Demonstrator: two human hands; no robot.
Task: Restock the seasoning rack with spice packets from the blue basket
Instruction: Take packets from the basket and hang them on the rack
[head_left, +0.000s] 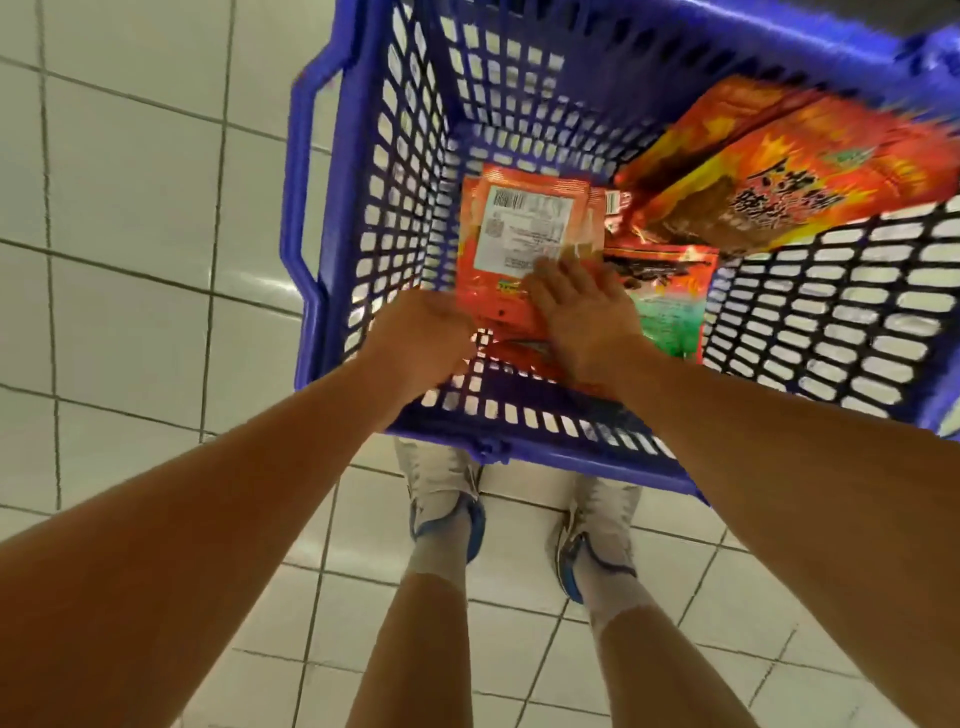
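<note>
Reaching inside blue basket: both hands on packet.

Basket: blue plastic, lattice walls, side handle, standing on the floor. Packets inside: one orange-red packet, back label and barcode up, flat on the bottom; a red-and-green packet beside it, flat; large orange packets with dark print, tilted against the far right wall, blurred.
</note>
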